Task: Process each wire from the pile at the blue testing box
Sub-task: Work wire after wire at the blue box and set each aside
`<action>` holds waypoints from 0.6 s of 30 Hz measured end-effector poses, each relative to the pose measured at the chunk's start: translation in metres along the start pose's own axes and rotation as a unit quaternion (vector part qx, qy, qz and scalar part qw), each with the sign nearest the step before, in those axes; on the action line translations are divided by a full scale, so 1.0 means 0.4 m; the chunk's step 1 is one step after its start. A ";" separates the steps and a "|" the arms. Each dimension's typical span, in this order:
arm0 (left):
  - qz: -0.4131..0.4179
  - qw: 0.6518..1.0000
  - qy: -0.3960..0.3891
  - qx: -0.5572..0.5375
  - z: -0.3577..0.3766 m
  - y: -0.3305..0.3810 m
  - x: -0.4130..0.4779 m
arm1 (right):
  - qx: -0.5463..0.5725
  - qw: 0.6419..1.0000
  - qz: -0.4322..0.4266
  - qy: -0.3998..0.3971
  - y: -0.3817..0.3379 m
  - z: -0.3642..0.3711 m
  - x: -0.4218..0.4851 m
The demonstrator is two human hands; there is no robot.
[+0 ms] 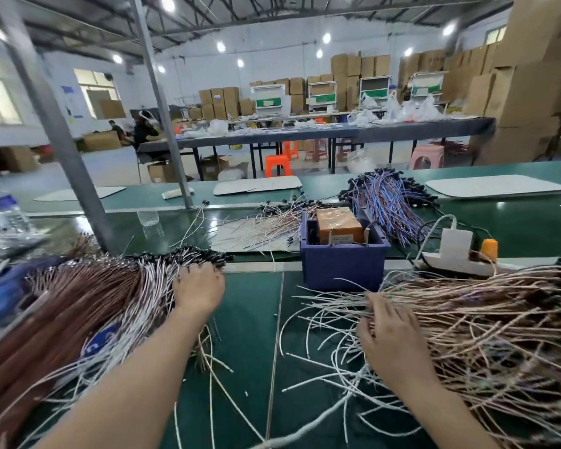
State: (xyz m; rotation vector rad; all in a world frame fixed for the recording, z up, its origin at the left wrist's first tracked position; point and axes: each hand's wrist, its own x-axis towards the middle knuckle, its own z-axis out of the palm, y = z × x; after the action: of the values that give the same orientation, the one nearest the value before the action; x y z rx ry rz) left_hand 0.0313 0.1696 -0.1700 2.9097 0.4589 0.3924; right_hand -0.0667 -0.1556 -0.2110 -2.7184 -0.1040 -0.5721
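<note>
While my left hand [198, 286] lies flat on the left bundle [104, 293], my right hand [392, 335] rests on the loose pile [486, 338] — pinch unclear; blue testing box [344, 267] at 11 o'clock, right hand nearer — wires run 3-to-9.

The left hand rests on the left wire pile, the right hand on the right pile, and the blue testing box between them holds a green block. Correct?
No: the head view shows the block in the blue testing box is orange, not green. The rest holds.
</note>
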 end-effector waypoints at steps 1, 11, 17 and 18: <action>-0.019 0.999 -0.016 0.047 -0.007 -0.031 0.008 | -0.002 1.000 0.006 -0.003 0.003 0.012 -0.003; -0.004 0.968 -0.154 0.197 -0.005 -0.069 0.018 | 0.096 0.995 0.021 0.032 0.010 0.013 -0.007; 0.022 0.998 0.045 -0.033 -0.011 -0.020 0.010 | 0.149 0.987 0.026 0.048 0.010 0.008 -0.011; 0.022 0.989 0.069 -0.128 -0.039 0.002 0.015 | 0.159 0.986 0.025 0.048 0.009 0.008 -0.012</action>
State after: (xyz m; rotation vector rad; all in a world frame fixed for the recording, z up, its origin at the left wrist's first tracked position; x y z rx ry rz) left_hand 0.0326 0.1729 -0.1535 2.6574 0.3355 0.6143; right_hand -0.0696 -0.1580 -0.2169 -2.3736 -0.0925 -0.6144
